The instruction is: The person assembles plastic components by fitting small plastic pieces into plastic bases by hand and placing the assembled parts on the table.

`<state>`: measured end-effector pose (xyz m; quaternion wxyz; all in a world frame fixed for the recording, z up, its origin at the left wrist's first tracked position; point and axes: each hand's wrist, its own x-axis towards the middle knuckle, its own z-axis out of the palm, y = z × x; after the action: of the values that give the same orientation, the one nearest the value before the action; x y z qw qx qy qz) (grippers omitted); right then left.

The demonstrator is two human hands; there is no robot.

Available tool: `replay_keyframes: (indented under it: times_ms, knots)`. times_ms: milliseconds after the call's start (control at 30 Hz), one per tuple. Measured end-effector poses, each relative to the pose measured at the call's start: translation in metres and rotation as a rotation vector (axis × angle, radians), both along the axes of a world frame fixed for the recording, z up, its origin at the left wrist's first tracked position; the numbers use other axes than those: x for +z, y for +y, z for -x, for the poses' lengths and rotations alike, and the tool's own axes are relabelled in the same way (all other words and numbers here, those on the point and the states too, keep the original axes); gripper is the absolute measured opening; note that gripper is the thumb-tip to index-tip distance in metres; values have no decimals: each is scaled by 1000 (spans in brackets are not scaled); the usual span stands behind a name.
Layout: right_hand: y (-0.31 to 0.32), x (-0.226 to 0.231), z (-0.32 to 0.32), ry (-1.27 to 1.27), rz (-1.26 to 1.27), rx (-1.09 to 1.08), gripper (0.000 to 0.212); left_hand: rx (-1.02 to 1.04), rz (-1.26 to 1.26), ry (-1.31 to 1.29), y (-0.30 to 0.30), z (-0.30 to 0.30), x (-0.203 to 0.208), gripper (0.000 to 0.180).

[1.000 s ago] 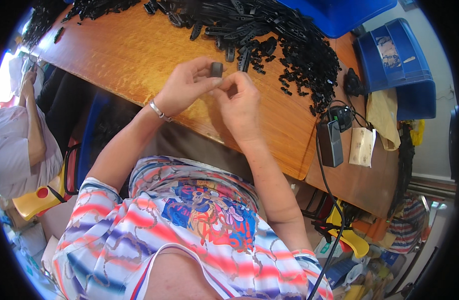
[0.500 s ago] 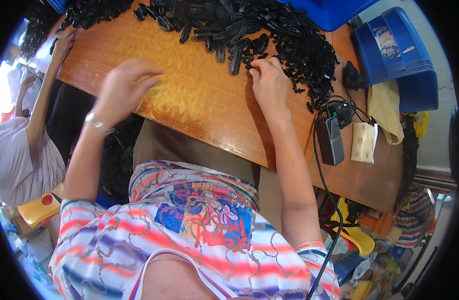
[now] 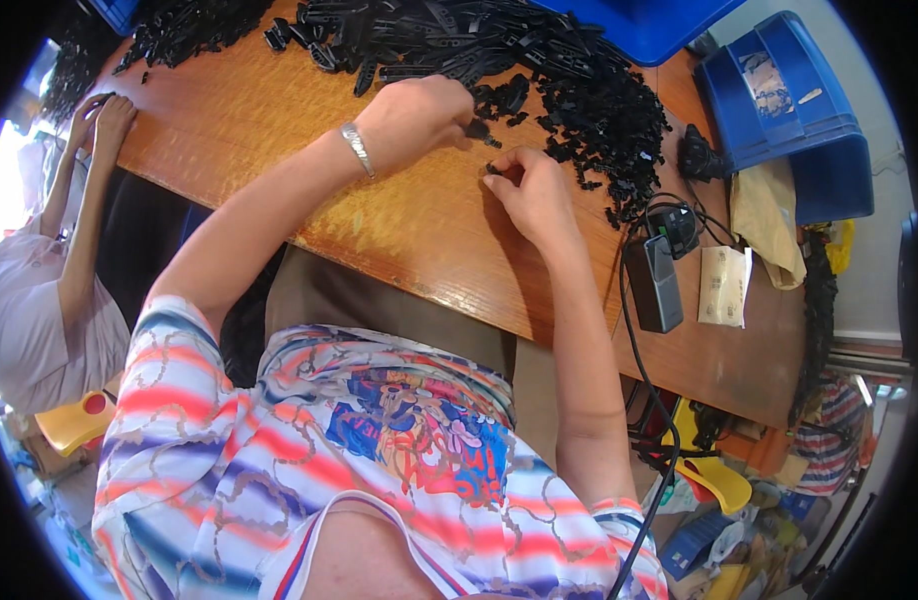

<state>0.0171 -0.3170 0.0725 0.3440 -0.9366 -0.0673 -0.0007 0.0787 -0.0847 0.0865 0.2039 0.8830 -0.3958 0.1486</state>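
Tiny black piece [image 3: 492, 170] in the right hand [image 3: 537, 195]

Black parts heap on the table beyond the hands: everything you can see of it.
The heap is a loose jumble of black parts, plastic by the look, lying on the wooden table. Long slotted pieces fill its left and middle; small bits spread along the right, with strays on the wood. The picture's top edge cuts it off; a blue bin adjoins it in view. The left hand and right hand are near its close edge; contact is unclear.
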Motion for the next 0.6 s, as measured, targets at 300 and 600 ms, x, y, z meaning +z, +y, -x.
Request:
replay_keyframes:
  times_ms: [300,600]
  knots:
    - [43,34,36,-88,-537,-8,14,-35,1244,1290,21,46,-18,17]
    - [75,35,39,-606,-492,4,11,-131,1300,1286,27,66,-5,30]
